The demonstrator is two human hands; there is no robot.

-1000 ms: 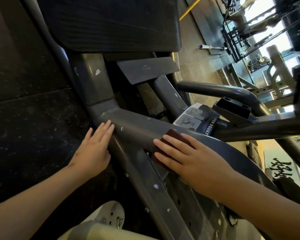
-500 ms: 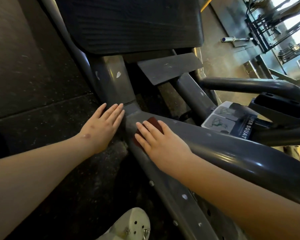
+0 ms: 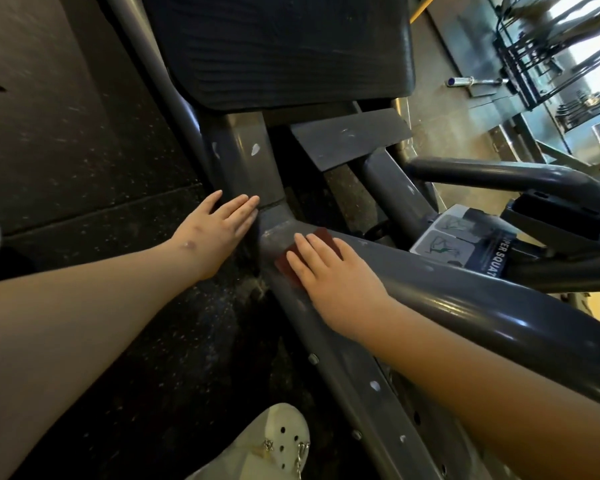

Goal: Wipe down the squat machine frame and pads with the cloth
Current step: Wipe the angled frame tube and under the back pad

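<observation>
Pressing the dark red cloth (image 3: 286, 268) flat onto the grey frame tube (image 3: 465, 285) with the right hand (image 3: 333, 275), keeping the fingers straight and spread over it, palm down, curling nothing round it. Judging this flat press as the way of keeping the whole cloth face on the rounded metal while wiping. Locating the cloth right at the welded joint between the sloping tube and the upright post (image 3: 246, 168), mostly hidden under the fingers, showing only at the fingertips and along the thumb side. Laying the left hand (image 3: 212, 230) open against the side of the post just beside that joint, fingers straight and close together, holding nothing. Reading this as a brace for balance while leaning in, not as part of the wipe. Seeing the black ribbed pad (image 3: 284, 46) above the post, well apart from the cloth. Judging the pads as not yet being reached and the work as sitting at the frame stage. Noting chipped paint spots along the post and the lower rail (image 3: 343, 375). Reading a label (image 3: 465, 240) on the frame to the right of the right hand: white letters "PER SQUAT" on a dark ground, first letters cut off from view, plus two small panels with exercise figures. Finding no other legible writing. Registering a pale clog (image 3: 278, 441) at the bottom edge, on the dark speckled floor (image 3: 84, 168).
</observation>
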